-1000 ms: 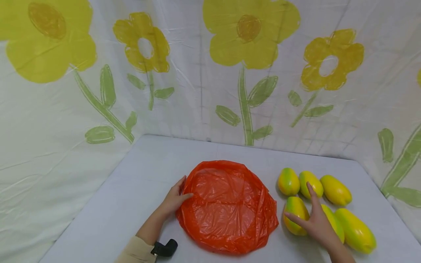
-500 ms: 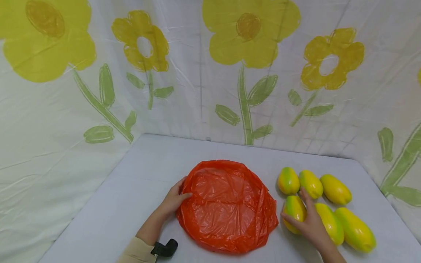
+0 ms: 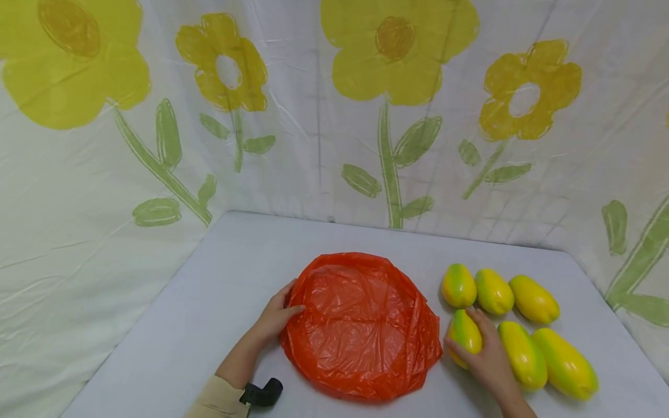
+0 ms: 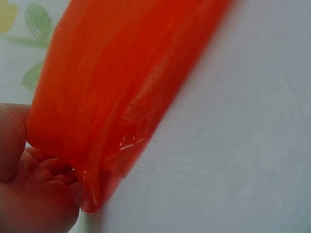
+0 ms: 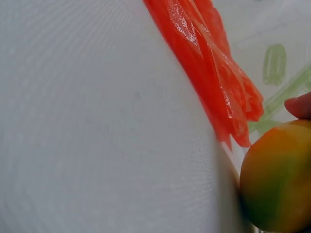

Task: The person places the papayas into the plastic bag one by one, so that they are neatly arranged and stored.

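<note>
A red plastic bag (image 3: 360, 331) lies spread in a rounded shape on the table, its rim raised. My left hand (image 3: 277, 316) holds the bag's left edge, thumb over the rim and fingers on the outer side; the left wrist view shows the film (image 4: 112, 82) between thumb and fingers. At the bag's right, my right hand (image 3: 491, 354) grips a yellow-green papaya (image 3: 465, 337), thumb on its near left and fingers round its far side. The same papaya (image 5: 279, 179) shows in the right wrist view with one fingertip at its top.
Several more papayas stand on the white table (image 3: 209, 313): a back row with one papaya (image 3: 534, 299) at its right end, and two in front, a papaya (image 3: 522, 354) beside my right hand and another papaya (image 3: 564, 363). A flower-printed cloth (image 3: 292, 145) hangs behind.
My right hand has moved left and down from above the papayas and closed round the front left one. My left hand keeps its place on the bag's edge.
</note>
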Action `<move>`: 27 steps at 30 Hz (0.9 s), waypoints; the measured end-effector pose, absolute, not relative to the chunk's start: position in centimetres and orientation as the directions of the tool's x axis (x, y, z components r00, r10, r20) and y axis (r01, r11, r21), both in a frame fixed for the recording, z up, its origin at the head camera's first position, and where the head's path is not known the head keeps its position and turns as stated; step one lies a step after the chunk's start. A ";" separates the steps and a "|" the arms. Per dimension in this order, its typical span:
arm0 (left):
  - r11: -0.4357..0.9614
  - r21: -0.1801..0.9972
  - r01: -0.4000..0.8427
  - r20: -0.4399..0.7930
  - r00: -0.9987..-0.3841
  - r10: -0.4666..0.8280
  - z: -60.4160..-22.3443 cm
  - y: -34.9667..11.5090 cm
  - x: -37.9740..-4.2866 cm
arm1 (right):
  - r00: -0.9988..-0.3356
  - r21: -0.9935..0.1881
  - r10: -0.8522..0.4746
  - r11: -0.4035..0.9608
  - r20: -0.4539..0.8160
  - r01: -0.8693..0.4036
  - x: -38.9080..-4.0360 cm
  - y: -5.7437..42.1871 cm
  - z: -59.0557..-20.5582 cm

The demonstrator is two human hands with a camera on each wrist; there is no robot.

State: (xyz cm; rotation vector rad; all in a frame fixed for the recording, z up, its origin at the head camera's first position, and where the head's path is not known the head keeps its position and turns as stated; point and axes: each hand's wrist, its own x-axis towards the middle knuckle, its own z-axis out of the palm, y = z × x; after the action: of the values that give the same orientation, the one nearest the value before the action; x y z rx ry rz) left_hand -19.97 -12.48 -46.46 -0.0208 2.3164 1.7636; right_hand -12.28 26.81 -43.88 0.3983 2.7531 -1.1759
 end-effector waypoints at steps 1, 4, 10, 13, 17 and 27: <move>0.269 0.951 -0.150 -0.190 -0.973 0.130 -46.4 -12.5 -19.9 | -0.958 -0.691 0.192 0.664 -0.214 0.287 -12.3 26.8 -43.9; 0.250 0.957 -0.145 -0.184 -0.973 0.139 -46.3 -12.5 -19.9 | -0.957 -0.695 0.195 0.658 -0.216 0.291 -12.3 26.8 -44.0; 0.225 0.965 -0.136 -0.173 -0.973 0.153 -46.2 -12.5 -19.7 | -0.956 -0.704 0.203 0.646 -0.214 0.295 -12.2 26.8 -44.2; 0.223 0.965 -0.135 -0.172 -0.973 0.157 -46.2 -12.5 -19.7 | -0.954 -0.710 0.210 0.637 -0.215 0.300 -12.2 26.8 -44.3; 0.230 0.964 -0.134 -0.173 -0.972 0.157 -46.3 -12.5 -19.8 | -0.950 -0.708 0.219 0.634 -0.223 0.312 -12.3 26.7 -44.2; 0.234 0.964 -0.126 -0.167 -0.972 0.164 -46.5 -12.5 -19.8 | -0.935 -0.758 0.270 0.554 -0.229 0.346 -12.4 26.1 -42.9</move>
State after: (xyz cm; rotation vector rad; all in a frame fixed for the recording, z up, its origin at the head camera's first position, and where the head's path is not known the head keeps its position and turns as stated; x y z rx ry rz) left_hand -19.77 -12.54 -46.51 0.0352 2.2738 1.8104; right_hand -12.37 26.12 -42.92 0.5349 2.6920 -1.3423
